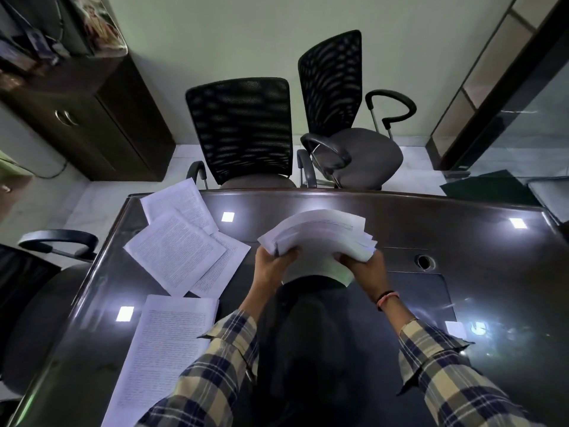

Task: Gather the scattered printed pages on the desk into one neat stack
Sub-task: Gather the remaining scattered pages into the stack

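A thick, uneven stack of printed pages (320, 232) is held above the middle of the dark glossy desk (462, 272). My left hand (274, 266) grips its left near corner and my right hand (366, 268) grips its right near edge. Loose pages lie to the left: one sheet (181, 204) at the far left corner, one sheet (172, 251) overlapping it, another sheet (221, 269) partly under that. A small pile of pages (163, 349) lies at the near left by my left sleeve.
Two black mesh office chairs (243, 131) (348, 118) stand beyond the desk's far edge. A third chair (40, 272) is at the left. A dark cabinet (92, 112) stands at the back left. A cable hole (424, 261) sits right of the stack; a green folder (489, 189) lies far right.
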The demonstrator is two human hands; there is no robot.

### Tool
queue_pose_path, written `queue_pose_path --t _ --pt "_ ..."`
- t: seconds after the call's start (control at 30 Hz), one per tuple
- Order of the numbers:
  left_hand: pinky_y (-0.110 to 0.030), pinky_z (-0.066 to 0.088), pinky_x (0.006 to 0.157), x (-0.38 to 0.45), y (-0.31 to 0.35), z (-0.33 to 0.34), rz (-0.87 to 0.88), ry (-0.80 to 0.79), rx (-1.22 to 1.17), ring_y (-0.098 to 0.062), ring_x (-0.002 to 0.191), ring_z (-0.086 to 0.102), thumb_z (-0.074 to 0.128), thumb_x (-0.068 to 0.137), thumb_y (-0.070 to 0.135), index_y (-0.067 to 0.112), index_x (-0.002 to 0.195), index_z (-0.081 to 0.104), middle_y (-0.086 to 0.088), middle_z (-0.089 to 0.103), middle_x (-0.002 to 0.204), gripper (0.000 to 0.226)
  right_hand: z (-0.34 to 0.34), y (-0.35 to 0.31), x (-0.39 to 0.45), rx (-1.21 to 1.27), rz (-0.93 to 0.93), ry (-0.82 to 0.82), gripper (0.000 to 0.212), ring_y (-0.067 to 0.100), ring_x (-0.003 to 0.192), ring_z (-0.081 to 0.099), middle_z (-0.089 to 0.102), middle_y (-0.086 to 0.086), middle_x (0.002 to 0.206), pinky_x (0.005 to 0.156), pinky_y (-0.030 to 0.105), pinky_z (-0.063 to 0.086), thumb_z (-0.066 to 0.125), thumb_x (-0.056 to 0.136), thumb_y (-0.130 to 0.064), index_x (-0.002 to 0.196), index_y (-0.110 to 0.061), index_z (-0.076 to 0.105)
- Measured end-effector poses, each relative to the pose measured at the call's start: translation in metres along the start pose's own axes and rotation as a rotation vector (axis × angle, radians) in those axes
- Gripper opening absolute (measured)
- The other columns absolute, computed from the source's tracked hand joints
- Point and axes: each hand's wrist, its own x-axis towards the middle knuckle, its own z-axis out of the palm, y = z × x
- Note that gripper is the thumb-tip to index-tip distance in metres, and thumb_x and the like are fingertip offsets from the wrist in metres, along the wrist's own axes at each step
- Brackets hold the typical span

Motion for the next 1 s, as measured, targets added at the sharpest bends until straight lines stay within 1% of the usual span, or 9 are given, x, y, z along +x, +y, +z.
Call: queue_pose_path --t 0.17,0.27,0.4,0.5,0.57,0.63,0.7,0.8,1.0 --pt "-0.044 0.061 0.087 -0.001 0.021 0.005 0.084 0.012 0.012 -0.035 0.103 0.072 0.083 0.084 0.005 0.002 0.116 0.074 -0.019 0.076 0.109 0.034 0.011 -0.022 0.001 0.114 -0.036 0.002 0.026 0.030 0.104 0.073 0.077 0.010 0.108 0.087 0.045 0.060 0.084 0.083 -0.009 0.108 -0.011 0.078" --pt "-0.046 0.061 0.084 0.002 0.034 0.008 0.111 0.036 0.001 -0.031 0.099 0.073 0.085 0.082 0.020 0.004 0.112 0.074 -0.021 0.074 0.106 0.036 0.017 -0.030 0.003 0.121 -0.010 0.035 0.019 0.025 0.095 0.073 0.078 0.011 0.100 0.084 0.050 0.061 0.083 0.085 -0.013 0.103 -0.013 0.078" --pt "-0.051 0.063 0.087 0.003 0.041 0.009 0.070 0.039 0.014 -0.024 0.099 0.074 0.085 0.085 0.024 0.010 0.112 0.074 -0.009 0.077 0.105 0.033 0.019 -0.033 -0.003 0.150 0.011 0.001 0.027 0.027 0.099 0.074 0.078 0.009 0.104 0.084 0.046 0.062 0.085 0.083 -0.017 0.108 -0.013 0.076" --pt "-0.057 0.060 0.089 0.003 0.042 0.004 0.065 0.053 -0.004 -0.033 0.098 0.073 0.083 0.085 0.044 0.010 0.105 0.075 -0.014 0.076 0.102 0.040 0.016 -0.038 -0.008 0.210 0.006 -0.020 0.028 0.024 0.103 0.073 0.077 0.008 0.109 0.085 0.038 0.060 0.082 0.086 -0.022 0.111 -0.012 0.076" --pt "-0.051 0.058 0.084 0.002 0.048 0.004 0.093 0.069 -0.040 -0.033 0.087 0.070 0.075 0.089 0.053 0.009 0.091 0.072 -0.016 0.072 0.091 0.044 0.014 -0.042 -0.004 0.254 -0.026 0.010 0.029 0.023 0.103 0.070 0.075 0.012 0.108 0.089 0.039 0.055 0.073 0.092 -0.034 0.109 -0.011 0.076" --pt "-0.037 0.049 0.075 0.000 0.056 0.008 0.133 0.094 -0.075 -0.020 0.074 0.056 0.064 0.095 0.057 0.012 0.075 0.062 -0.004 0.059 0.075 0.049 0.013 -0.048 0.002 0.295 -0.065 0.020 0.050 0.031 0.096 0.063 0.067 0.025 0.101 0.089 0.046 0.051 0.065 0.093 -0.053 0.104 -0.004 0.071" --pt "-0.029 0.042 0.073 -0.001 0.063 0.012 0.148 0.154 -0.086 -0.012 0.074 0.051 0.058 0.098 0.054 0.006 0.075 0.062 0.002 0.054 0.073 0.053 0.013 -0.057 0.006 0.320 -0.082 0.027 0.068 0.029 0.090 0.061 0.063 0.022 0.098 0.080 0.044 0.053 0.056 0.095 -0.061 0.106 0.005 0.065" --pt "-0.031 0.041 0.070 0.003 0.062 0.015 0.142 0.191 -0.068 -0.016 0.073 0.050 0.062 0.101 0.038 -0.001 0.081 0.066 -0.004 0.054 0.072 0.043 0.014 -0.069 0.006 0.307 -0.081 0.070 0.062 0.019 0.086 0.067 0.069 0.018 0.098 0.073 0.028 0.057 0.046 0.100 -0.051 0.107 0.007 0.067" --pt "-0.026 0.046 0.064 0.007 0.050 0.011 0.066 0.211 0.051 -0.011 0.070 0.053 0.069 0.094 0.017 0.006 0.088 0.071 -0.002 0.064 0.077 0.013 0.018 -0.061 0.006 0.118 -0.093 0.065 0.022 0.008 0.085 0.064 0.073 -0.006 0.088 0.080 0.024 0.048 0.058 0.102 -0.016 0.088 -0.015 0.075"
